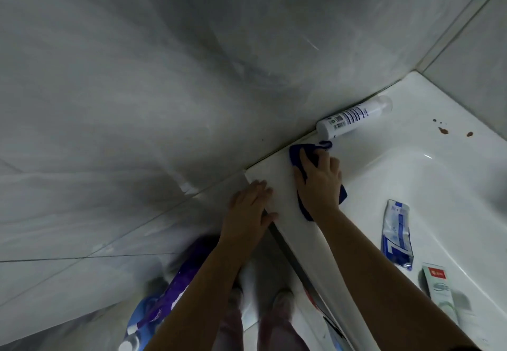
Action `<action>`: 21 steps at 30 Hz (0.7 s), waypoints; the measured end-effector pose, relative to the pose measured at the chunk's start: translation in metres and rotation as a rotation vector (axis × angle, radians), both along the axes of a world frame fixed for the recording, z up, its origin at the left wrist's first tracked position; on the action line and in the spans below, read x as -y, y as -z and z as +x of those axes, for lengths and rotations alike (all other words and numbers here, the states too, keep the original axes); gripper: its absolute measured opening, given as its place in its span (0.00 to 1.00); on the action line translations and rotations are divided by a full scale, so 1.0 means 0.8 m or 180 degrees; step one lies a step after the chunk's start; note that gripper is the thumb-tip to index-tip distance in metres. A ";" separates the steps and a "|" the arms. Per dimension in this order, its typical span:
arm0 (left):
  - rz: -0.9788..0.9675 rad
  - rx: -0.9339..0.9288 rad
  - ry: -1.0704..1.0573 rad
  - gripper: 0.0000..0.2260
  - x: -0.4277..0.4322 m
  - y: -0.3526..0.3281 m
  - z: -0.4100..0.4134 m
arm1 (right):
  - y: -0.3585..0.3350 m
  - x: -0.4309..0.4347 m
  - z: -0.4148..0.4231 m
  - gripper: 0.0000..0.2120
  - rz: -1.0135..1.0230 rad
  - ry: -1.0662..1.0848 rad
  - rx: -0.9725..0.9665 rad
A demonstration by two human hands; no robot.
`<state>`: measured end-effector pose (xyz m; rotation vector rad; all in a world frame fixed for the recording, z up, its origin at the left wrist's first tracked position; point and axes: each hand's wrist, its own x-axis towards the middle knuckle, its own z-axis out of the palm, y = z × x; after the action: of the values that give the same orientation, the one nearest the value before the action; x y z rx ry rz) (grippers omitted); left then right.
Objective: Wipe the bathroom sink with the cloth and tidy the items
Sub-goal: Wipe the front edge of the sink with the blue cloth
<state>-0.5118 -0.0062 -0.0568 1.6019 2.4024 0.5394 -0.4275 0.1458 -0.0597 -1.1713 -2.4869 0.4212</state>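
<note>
My right hand (318, 183) lies fingers-spread on the blue cloth (297, 153), left hand (248, 210) straight-fingered on the sink rim (277, 177) — I fear one forward swipe sends the white bottle (348, 120) rolling.

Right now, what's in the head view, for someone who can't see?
The right hand presses a blue cloth on the white sink's rim; the left hand rests on its corner. A bottle and two toothpaste tubes lie nearby.
</note>
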 end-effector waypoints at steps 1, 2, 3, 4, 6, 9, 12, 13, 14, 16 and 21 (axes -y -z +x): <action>-0.0028 0.0080 0.0012 0.23 -0.003 0.004 -0.002 | 0.002 0.013 0.006 0.19 0.0078 -0.0192 -0.0006; -0.0060 0.0176 0.0017 0.22 -0.002 0.008 -0.004 | 0.004 0.028 0.017 0.20 0.0138 -0.0478 -0.0005; -0.0072 0.0264 0.0038 0.22 0.001 0.011 -0.006 | 0.010 0.041 0.034 0.20 0.0181 -0.0778 -0.0029; -0.0029 0.0304 0.0076 0.22 0.004 0.012 -0.008 | 0.013 0.046 0.050 0.20 0.0198 -0.1034 -0.0043; 0.0097 0.0259 0.0158 0.21 0.007 0.011 -0.011 | 0.015 0.024 0.064 0.19 0.0275 -0.1238 -0.0082; 0.0246 0.0067 -0.0078 0.19 0.018 -0.004 -0.011 | 0.009 -0.022 0.032 0.19 0.0283 -0.0545 -0.0057; 0.0401 -0.0016 -0.0507 0.19 0.033 -0.015 -0.006 | 0.001 -0.012 -0.006 0.20 0.0106 -0.0220 -0.0029; 0.0426 -0.0010 -0.0583 0.20 0.039 -0.015 -0.004 | 0.002 0.010 -0.005 0.20 0.0165 -0.0459 -0.0041; 0.0413 0.0018 -0.0622 0.20 0.044 -0.014 0.000 | 0.004 0.035 0.004 0.20 0.0209 -0.0797 -0.0031; 0.0323 0.0047 -0.0665 0.20 0.051 -0.014 0.005 | 0.009 0.065 0.039 0.19 0.0176 -0.1333 -0.0081; 0.0256 0.0220 -0.0798 0.20 0.068 -0.013 0.004 | 0.009 0.011 0.043 0.20 0.0280 -0.0893 -0.0120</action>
<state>-0.5087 -0.0608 -0.0462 1.2934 2.5746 0.7310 -0.3930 0.1367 -0.0666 -0.7759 -2.6153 0.3976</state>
